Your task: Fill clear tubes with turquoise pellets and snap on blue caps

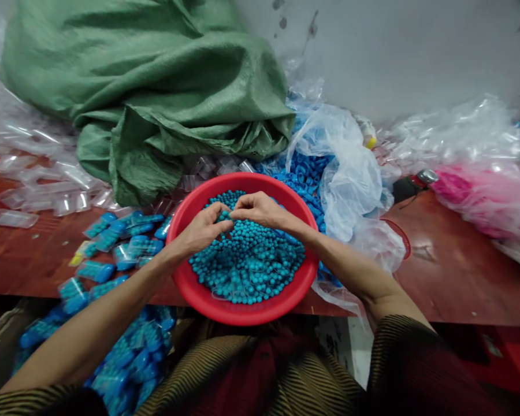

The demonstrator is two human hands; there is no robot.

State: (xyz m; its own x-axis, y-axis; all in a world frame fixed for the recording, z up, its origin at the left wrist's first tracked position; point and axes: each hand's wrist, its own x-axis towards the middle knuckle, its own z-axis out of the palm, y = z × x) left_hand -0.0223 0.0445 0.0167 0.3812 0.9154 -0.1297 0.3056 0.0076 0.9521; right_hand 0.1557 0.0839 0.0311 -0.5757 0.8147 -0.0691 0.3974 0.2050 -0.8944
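A round red basin (242, 315) holds a heap of small teal beads (247, 271), some of them joined by thin clear thread. Over the far half of the heap, my left hand (205, 228) has its thumb and forefinger curled around a few teal beads. My right hand (260, 209) meets it from the other side, its thumb and fingertips pinched together. What the right fingertips hold is too small to make out. Both hands are above the beads, close to each other.
Clear plastic cases (65, 190) and filled blue cases (97, 270) lie on the reddish table (468, 271) at left; more filled cases (132, 358) sit below its edge. A green sack (177, 86) stands behind. Blue plastic parts (305, 173), a translucent bag (351, 167) and pink bags (481, 196) are at right.
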